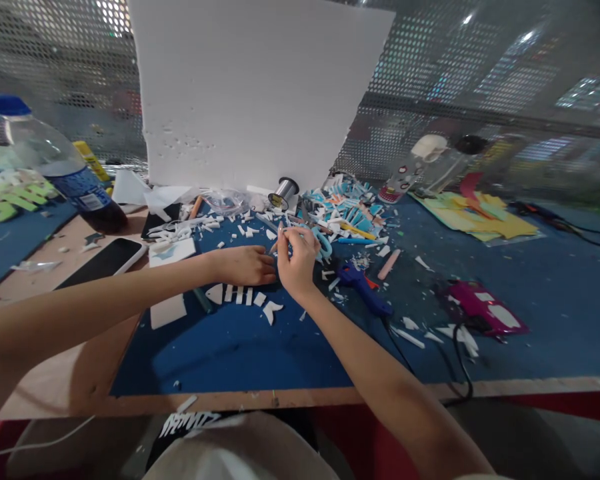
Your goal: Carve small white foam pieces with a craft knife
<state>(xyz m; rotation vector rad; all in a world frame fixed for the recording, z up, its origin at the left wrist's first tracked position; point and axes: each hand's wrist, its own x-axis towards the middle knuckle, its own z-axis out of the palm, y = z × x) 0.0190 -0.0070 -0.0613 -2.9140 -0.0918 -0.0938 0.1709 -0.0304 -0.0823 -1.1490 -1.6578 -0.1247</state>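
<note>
My left hand point(250, 265) rests low over the blue mat with its fingers curled and pressed together; what lies under the fingertips is hidden. Right beside it, my right hand point(296, 260) is raised in a pinch, and whatever is between the fingertips is too small to make out. Just below the left hand, white foam pieces point(239, 295) lie in a row like a fish skeleton, from a pointed head to a forked tail point(271, 311). Light-blue handled scissors point(324, 245) lie partly behind the right hand. A blue glue gun point(364, 289) is to its right.
Foam scraps point(353, 207) are heaped behind my hands, near a wire spool point(283, 193) and a white board point(260, 93). A cola bottle point(75, 173) and a phone point(103, 261) are at left. A purple device point(485, 308) with a black cable lies at right, before yellow paper point(480, 217).
</note>
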